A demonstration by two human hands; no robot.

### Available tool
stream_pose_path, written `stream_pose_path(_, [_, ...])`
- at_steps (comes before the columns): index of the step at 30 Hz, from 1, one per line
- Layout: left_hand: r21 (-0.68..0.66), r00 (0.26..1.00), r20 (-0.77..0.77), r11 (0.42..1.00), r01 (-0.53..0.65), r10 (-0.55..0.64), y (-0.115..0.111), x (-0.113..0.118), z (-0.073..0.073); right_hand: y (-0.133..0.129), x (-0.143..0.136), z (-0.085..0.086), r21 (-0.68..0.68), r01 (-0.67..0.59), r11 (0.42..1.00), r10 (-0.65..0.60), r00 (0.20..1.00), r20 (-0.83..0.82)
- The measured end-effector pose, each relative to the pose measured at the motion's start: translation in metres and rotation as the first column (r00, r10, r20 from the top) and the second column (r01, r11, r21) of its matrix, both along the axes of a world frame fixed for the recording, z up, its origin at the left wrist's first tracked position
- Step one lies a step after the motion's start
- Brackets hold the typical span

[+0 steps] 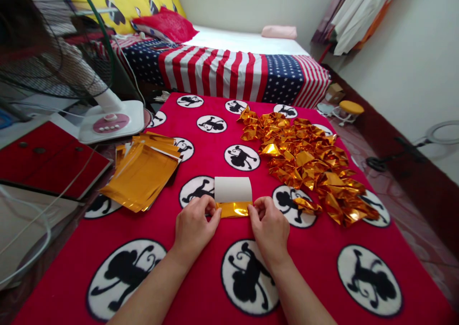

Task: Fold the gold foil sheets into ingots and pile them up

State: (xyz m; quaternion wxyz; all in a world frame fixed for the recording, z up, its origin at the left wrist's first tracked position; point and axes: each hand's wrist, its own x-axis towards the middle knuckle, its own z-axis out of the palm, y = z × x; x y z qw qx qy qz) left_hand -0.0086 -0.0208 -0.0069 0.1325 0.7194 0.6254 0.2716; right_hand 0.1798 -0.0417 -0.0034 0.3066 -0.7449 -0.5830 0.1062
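A sheet of gold foil paper (pixel 233 198) lies on the red monkey-print blanket (pixel 315 267), its white back facing up and its near edge folded over into a gold strip. My left hand (pixel 195 227) pinches the left end of that folded strip. My right hand (pixel 268 227) pinches the right end. Both hands rest on the blanket, thumbs and fingers pressed on the fold.
A stack of flat gold foil sheets (pixel 143 172) lies at the left. A heap of folded gold foil pieces (pixel 308 160) spreads at the right. A white fan base (pixel 111 119) and red board (pixel 46 157) stand left. A bed (pixel 229 62) lies beyond.
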Motion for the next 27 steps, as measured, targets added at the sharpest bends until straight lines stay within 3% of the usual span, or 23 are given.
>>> stream_pose_path(10, [-0.030,0.996,-0.087,0.999,0.031,-0.033,-0.0024,0.0022,0.0043,0.0002,-0.0010,0.0013,-0.042,0.000,0.999,0.002,0.999,0.036])
stream_pose_path(27, [-0.007,0.993,-0.064,0.995,0.102,-0.102,-0.0032,0.0024,0.0066,0.0015,-0.0026,0.0027,-0.029,-0.045,0.999,0.048,0.994,0.098])
